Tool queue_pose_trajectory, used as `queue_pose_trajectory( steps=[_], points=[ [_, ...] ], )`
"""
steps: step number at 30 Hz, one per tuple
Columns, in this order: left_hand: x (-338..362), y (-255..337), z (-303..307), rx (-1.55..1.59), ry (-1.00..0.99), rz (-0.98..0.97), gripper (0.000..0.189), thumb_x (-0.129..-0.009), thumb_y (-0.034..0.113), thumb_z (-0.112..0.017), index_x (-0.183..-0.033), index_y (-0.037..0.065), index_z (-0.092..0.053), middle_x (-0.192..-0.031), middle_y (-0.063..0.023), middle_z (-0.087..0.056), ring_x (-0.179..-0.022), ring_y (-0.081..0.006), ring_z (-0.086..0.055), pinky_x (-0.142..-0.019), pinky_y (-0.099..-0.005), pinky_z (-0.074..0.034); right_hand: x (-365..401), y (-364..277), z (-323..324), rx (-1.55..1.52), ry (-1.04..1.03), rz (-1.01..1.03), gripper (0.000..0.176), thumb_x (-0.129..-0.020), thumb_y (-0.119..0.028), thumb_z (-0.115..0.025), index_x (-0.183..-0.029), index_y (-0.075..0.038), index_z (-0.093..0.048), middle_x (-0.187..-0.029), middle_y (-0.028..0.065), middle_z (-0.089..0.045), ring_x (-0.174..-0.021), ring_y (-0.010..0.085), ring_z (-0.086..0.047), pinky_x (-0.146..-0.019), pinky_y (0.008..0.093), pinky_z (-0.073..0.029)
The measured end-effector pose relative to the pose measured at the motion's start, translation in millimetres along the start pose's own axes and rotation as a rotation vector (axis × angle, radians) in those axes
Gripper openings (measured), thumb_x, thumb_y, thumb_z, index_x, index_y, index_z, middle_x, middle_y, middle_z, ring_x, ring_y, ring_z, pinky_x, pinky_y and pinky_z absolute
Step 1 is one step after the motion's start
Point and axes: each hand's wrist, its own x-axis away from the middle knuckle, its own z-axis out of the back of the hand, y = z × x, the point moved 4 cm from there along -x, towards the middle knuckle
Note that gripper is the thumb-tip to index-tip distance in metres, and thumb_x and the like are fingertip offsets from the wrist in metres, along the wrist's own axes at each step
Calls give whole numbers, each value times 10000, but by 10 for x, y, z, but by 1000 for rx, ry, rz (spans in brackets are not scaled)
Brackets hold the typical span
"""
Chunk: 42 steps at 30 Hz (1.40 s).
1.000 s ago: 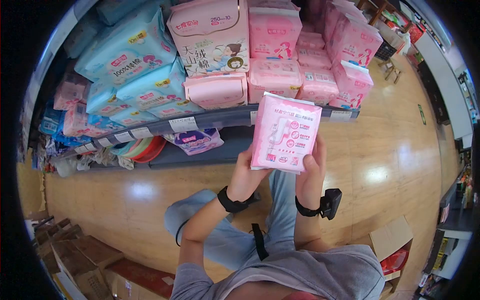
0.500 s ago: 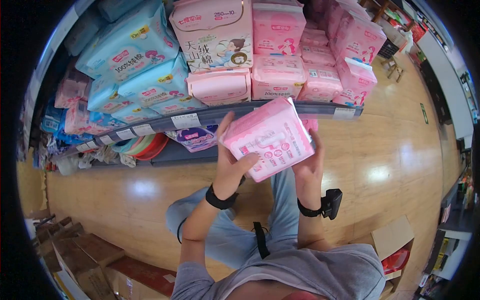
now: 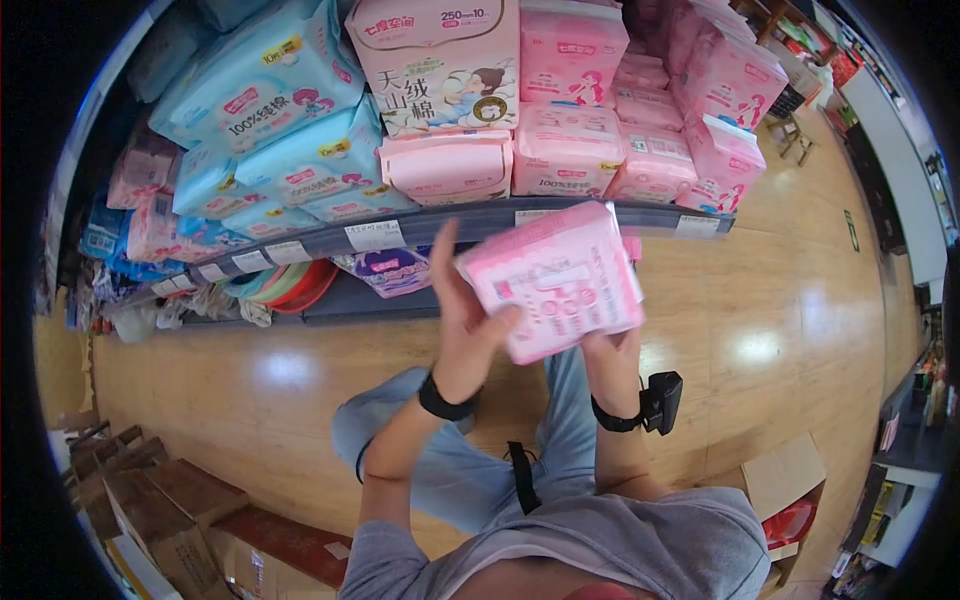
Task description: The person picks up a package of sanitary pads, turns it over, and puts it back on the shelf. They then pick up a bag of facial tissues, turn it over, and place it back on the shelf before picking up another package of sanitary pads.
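A pink package [image 3: 560, 285] is held in front of the shelf, its printed back face toward the camera and slightly blurred. My left hand [image 3: 465, 325] is at its left side, thumb on the face and a finger stretched up away from it. At the lower right corner my right hand [image 3: 612, 365] grips the package, thumb on its front, the other fingers hidden behind. Just beyond the package is the edge of the shelf [image 3: 430, 222] with price labels.
Blue packages [image 3: 270, 110] and pink packages [image 3: 570, 150] stand stacked on the shelf. Red and green basins [image 3: 300, 288] lie beneath it. Cardboard boxes [image 3: 180, 500] are at lower left, an open carton [image 3: 785, 480] at lower right. A small stool [image 3: 792, 138] stands at upper right.
The package has shifted slightly right and turned a little. My right hand has moved lower on it, with its thumb now on the face. My left fingers have loosened from its left side.
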Motion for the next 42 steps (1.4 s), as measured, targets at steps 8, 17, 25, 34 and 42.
queue_pose_trajectory(
  steps=[8,17,25,34,42],
  points=[
    [135,-130,-136,-154,-97,-50,870,-628,71,-692,-1280,42,-117,-1241,-114,-246,-1173,-189,-279,-970,-342,-269,-116,-95,110,-86,157,68,596,-734,-87,-592,-1237,-18,-281,-1173,148,-431,-1080,198,-431,-916,322,-328],
    [440,135,-233,-1535,8,-1539,520,-692,317,-634,-1140,346,-374,-1074,18,-460,-960,-193,-420,-797,-348,-320,-54,-208,-289,-92,-205,160,1008,-587,-308,-742,-1318,-60,-92,-1275,146,-309,-1170,248,-342,-962,346,-287],
    [-20,230,-120,-810,-113,-549,892,-568,381,-722,-1273,64,-278,-1252,-109,-368,-1029,-261,-433,-898,-398,-299,-80,-123,66,-345,130,-38,767,-641,-260,-580,-1261,38,-242,-1213,179,-397,-1102,260,-433,-916,349,-365],
    [18,163,-119,-440,-244,-169,925,-607,156,-742,-1309,-8,-162,-1307,-141,-304,-1189,-231,-335,-963,-354,-269,-89,-149,106,-48,-54,-46,956,-549,-354,-739,-1285,-19,-230,-1258,122,-342,-1177,210,-338,-965,338,-279],
    [-10,271,-139,-892,-332,-694,816,-597,230,-719,-1275,193,-267,-1208,-211,-416,-1067,-348,-424,-895,-448,-268,-184,-230,114,99,-148,144,818,-609,-208,-736,-1264,-32,-278,-1262,149,-361,-1174,244,-354,-963,370,-282]
  ],
)
